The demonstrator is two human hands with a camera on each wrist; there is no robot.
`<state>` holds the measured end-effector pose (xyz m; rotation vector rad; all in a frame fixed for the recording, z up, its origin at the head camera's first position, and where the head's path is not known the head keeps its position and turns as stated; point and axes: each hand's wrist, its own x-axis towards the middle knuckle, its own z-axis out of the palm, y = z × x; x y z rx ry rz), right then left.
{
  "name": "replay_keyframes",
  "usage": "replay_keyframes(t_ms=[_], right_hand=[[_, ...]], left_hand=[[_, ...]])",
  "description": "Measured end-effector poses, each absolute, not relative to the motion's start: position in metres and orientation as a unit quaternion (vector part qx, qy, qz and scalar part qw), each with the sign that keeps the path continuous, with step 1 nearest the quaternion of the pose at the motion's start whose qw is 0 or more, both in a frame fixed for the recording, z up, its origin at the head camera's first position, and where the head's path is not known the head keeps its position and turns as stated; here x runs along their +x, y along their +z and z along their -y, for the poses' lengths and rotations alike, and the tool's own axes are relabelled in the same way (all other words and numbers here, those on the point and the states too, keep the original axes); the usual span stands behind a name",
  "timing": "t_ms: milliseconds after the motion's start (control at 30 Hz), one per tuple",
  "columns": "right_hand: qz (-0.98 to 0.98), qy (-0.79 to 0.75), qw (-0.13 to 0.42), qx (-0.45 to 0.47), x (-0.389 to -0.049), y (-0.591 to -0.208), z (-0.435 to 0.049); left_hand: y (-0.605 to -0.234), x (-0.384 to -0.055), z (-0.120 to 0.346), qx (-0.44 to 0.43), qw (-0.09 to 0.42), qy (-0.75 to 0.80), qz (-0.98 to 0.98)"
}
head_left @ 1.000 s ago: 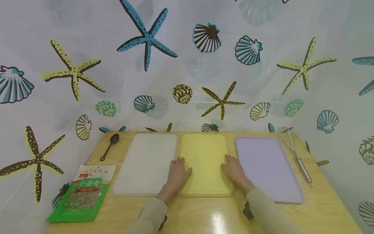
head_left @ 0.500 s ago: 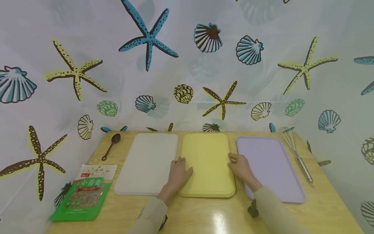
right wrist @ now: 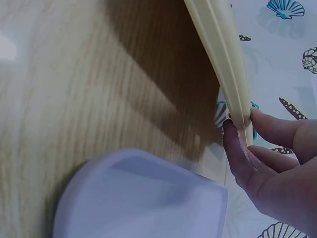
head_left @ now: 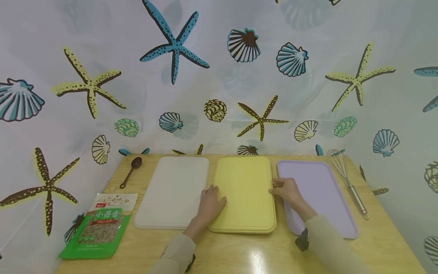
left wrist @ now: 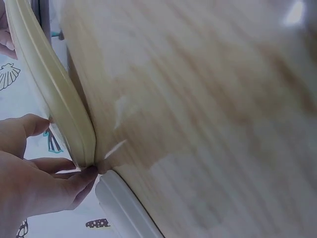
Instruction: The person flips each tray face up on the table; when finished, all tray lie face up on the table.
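Note:
A yellow tray lies between a white tray and a purple tray. Its right side is raised off the wooden table, with a shadow beneath it in the right wrist view. My right hand pinches that right edge, thumb on one face and fingers on the other. At the left edge my left hand holds on, thumb over the yellow surface and fingers curled at the rim, right beside the white tray's corner.
A green seasoning packet lies at the left, with a dark brown spoon behind it. To the right of the purple tray is a metal whisk. A curtain with shells and starfish hangs behind the table's far edge.
My right hand has moved right, from over the yellow tray to its right edge, and that side of the tray has come up. The left hand stays about where it was.

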<state>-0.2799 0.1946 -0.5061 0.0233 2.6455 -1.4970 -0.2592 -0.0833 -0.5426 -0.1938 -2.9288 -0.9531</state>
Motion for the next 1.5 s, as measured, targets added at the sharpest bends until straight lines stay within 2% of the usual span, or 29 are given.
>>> replay_keyframes(t_ms=[533,867,1500], right_hand=[[-0.827,-0.552,0.101,0.023,-0.288,-0.488,-0.203],[-0.824,-0.558,0.096,0.027,-0.291,-0.478,-0.205],[-0.779,-0.617,0.109,0.012,-0.292,-0.449,-0.204]], left_hand=[[-0.538,-0.26,0.087,-0.081,-0.027,-0.322,0.943],[-0.528,-0.243,0.092,-0.107,-0.054,-0.366,0.923],[-0.531,-0.246,0.091,-0.102,-0.048,-0.387,0.915]])
